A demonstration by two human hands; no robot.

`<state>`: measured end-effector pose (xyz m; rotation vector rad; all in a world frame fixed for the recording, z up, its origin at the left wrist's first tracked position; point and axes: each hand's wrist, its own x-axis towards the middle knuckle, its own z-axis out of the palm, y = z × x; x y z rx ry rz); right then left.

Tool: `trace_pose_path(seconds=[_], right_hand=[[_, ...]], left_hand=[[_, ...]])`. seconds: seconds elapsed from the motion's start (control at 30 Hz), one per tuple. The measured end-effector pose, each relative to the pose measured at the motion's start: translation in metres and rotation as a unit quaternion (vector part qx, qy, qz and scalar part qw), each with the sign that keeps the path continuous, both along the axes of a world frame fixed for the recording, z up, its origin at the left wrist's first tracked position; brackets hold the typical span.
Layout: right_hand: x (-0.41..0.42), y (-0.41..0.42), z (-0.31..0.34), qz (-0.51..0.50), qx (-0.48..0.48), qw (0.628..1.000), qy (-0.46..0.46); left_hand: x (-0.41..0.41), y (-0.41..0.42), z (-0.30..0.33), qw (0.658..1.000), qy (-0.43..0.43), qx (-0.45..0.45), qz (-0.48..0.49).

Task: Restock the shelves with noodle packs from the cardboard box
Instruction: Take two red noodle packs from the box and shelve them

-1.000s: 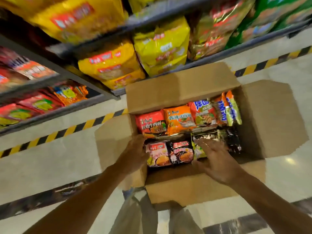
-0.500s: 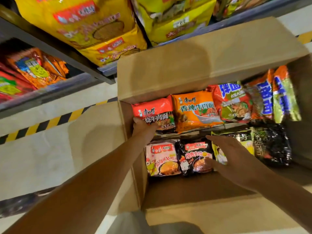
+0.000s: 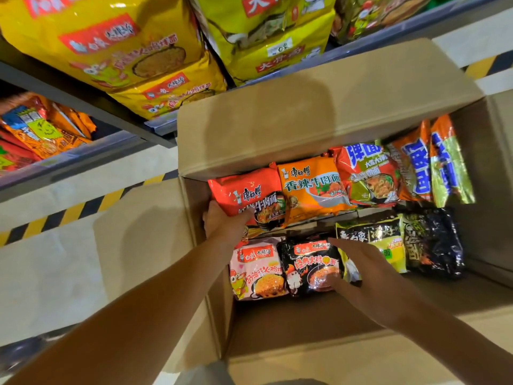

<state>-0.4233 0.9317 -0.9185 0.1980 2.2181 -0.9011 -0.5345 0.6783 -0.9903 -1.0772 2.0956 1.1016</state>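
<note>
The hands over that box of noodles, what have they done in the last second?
The left hand went from the box's left edge down inside and now grips the red pack at its lower left corner. The right hand slid left onto the black pack, fingers spread. The packs in the cardboard box lie as before.

Floor beside the aisle

A pale tiled floor (image 3: pixel 63 273) runs under the racking, crossed by a yellow-and-black hazard stripe (image 3: pixel 77 211) (it shows again at the far right edge); a darker reflective band (image 3: pixel 25 354) lies at the lower left.
</note>
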Motion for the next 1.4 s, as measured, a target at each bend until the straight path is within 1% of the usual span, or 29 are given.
trace_pose_path(seconds=[0.1,0.17,0.23,0.3,0.37,0.47,0.57,0.67,0.73,0.8,0.83,0.87,1.0,1.1,1.2,1.27,1.33,1.4], right_hand=[[-0.004,-0.009,-0.002,-0.033,-0.016,0.999,-0.026],[-0.008,-0.023,-0.004,-0.090,-0.051,0.993,-0.060],[-0.016,-0.042,-0.006,-0.172,-0.097,0.975,-0.098],[-0.025,-0.066,-0.009,-0.235,-0.123,0.957,-0.121],[-0.039,-0.092,-0.013,-0.295,-0.134,0.934,-0.153],[-0.063,-0.128,-0.026,-0.365,-0.134,0.898,-0.206],[-0.077,-0.158,-0.046,-0.450,-0.151,0.850,-0.227],[-0.084,-0.180,-0.079,-0.564,-0.154,0.777,-0.232],[-0.085,-0.186,-0.111,-0.631,-0.156,0.731,-0.208],[-0.090,-0.189,-0.122,-0.696,-0.162,0.673,-0.191],[-0.092,-0.190,-0.122,-0.714,-0.154,0.657,-0.186],[-0.094,-0.191,-0.119,-0.725,-0.141,0.649,-0.182],[-0.092,-0.192,-0.119,-0.712,-0.119,0.659,-0.210],[-0.093,-0.192,-0.117,-0.696,-0.101,0.680,-0.205],[-0.093,-0.193,-0.116,-0.707,-0.108,0.676,-0.178],[-0.096,-0.194,-0.112,-0.703,-0.117,0.676,-0.187],[-0.097,-0.193,-0.109,-0.698,-0.127,0.681,-0.184],[-0.098,-0.192,-0.098,-0.678,-0.153,0.694,-0.188]], left_hand=[[0.003,-0.004,0.036,0.997,0.056,-0.017,-0.048],[0.003,-0.014,0.059,0.993,0.094,-0.011,-0.064],[-0.002,-0.030,0.088,0.989,0.122,0.008,-0.080],[-0.007,-0.049,0.116,0.984,0.146,0.026,-0.103],[-0.013,-0.068,0.143,0.979,0.166,0.053,-0.104],[-0.022,-0.101,0.166,0.975,0.191,0.076,-0.079],[-0.027,-0.136,0.167,0.971,0.217,0.089,-0.054],[-0.027,-0.169,0.154,0.967,0.237,0.074,-0.057],[-0.023,-0.181,0.143,0.963,0.254,0.067,-0.062],[-0.019,-0.188,0.135,0.959,0.267,0.071,-0.056],[-0.017,-0.190,0.131,0.958,0.272,0.077,-0.047],[-0.014,-0.192,0.128,0.957,0.274,0.082,-0.042],[-0.009,-0.192,0.127,0.956,0.278,0.085,-0.027],[-0.008,-0.192,0.132,0.955,0.283,0.086,-0.022],[-0.005,-0.195,0.135,0.958,0.275,0.084,-0.014],[-0.004,-0.195,0.139,0.959,0.272,0.082,0.000],[-0.001,-0.196,0.142,0.959,0.271,0.080,0.002],[0.003,-0.197,0.146,0.960,0.269,0.075,0.003]])
